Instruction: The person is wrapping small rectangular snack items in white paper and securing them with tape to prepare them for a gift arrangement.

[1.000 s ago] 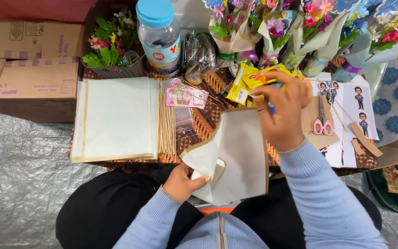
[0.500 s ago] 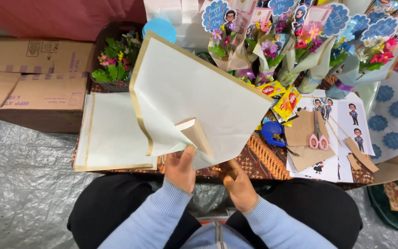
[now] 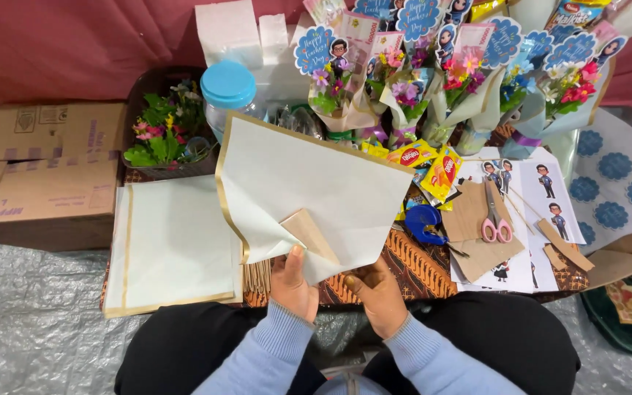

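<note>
You are pinching a cream, gold-edged wrapping sheet (image 3: 309, 190) with your left hand (image 3: 292, 285), thumb on its folded brown corner; your right hand (image 3: 380, 294) is gripping its lower edge. A stack of matching sheets (image 3: 173, 245) is lying at 9 o'clock, pink-handled scissors (image 3: 495, 219) at 3 o'clock.

Home craft station for gift bouquets, set up at floor level. Landmark: a low table (image 3: 418, 267) covered with a brown patterned cloth. Along its far edge, a row of small paper-wrapped flower bouquets (image 3: 433, 88) with round blue toppers and cartoon figure cut-outs. On its right part, pink-handled scissors (image 3: 493, 219), brown card pieces (image 3: 477, 219) and printed sheets of cut-out figures (image 3: 550, 197). On its left part, a stack of cream wrapping sheets edged in gold (image 3: 173, 245). Left of the table, a cardboard box (image 3: 38, 175). Under and around it, silver plastic sheeting (image 3: 31, 322) as ground cover.
</note>
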